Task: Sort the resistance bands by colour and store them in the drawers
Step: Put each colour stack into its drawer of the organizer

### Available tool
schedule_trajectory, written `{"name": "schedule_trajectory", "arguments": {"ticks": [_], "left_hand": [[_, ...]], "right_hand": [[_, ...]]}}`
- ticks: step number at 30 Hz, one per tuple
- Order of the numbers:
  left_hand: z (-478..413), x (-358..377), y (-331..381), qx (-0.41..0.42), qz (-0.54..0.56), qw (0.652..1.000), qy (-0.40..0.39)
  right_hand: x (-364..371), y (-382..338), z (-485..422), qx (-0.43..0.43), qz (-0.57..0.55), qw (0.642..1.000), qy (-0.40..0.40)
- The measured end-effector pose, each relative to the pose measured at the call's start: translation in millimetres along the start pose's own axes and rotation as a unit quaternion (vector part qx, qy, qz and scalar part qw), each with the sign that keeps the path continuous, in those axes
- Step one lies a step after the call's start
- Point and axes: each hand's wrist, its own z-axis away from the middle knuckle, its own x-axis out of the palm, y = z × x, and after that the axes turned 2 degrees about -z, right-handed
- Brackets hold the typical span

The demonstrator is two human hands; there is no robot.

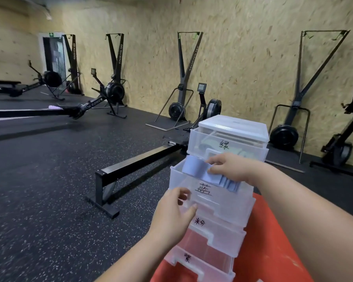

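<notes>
Now the right hand (228,165) pinches pale blue flat resistance bands (200,169) over the open translucent plastic drawer (212,192); left hand (173,212) fingers curl on its front.

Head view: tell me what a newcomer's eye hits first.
The clear drawer tower at centre right, on an orange-red surface, draws the eye. The right hand pinches pale blue bands at its open drawer, whose front the left hand holds. Behind, black ski machines line the chipboard wall.
</notes>
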Motion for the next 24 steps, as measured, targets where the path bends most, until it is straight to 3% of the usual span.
{"name": "schedule_trajectory", "arguments": {"ticks": [4, 8, 16, 20, 24], "left_hand": [[-1.7, 7.2, -6.3, 0.003, -0.009, 1.000, 0.020], [-2.2, 11.0, -9.6, 0.008, -0.018, 0.999, 0.031], [-2.0, 21.5, 11.1, -0.012, -0.020, 0.998, 0.060], [-8.8, 38.6, 27.9, -0.036, -0.060, 0.994, 0.085], [-23.4, 52.9, 37.1, -0.063, -0.085, 0.991, 0.082]], "right_hand": [[18.8, 18.2, -4.6, 0.063, 0.106, 0.988, -0.095], [23.4, 36.0, -23.0, 0.051, 0.198, 0.969, -0.139], [15.2, 23.4, 0.2, 0.016, 0.187, 0.982, -0.020], [7.4, 33.4, 22.8, -0.021, 0.110, 0.989, 0.095], [5.8, 50.1, 54.2, -0.053, 0.102, 0.965, 0.238]]}}
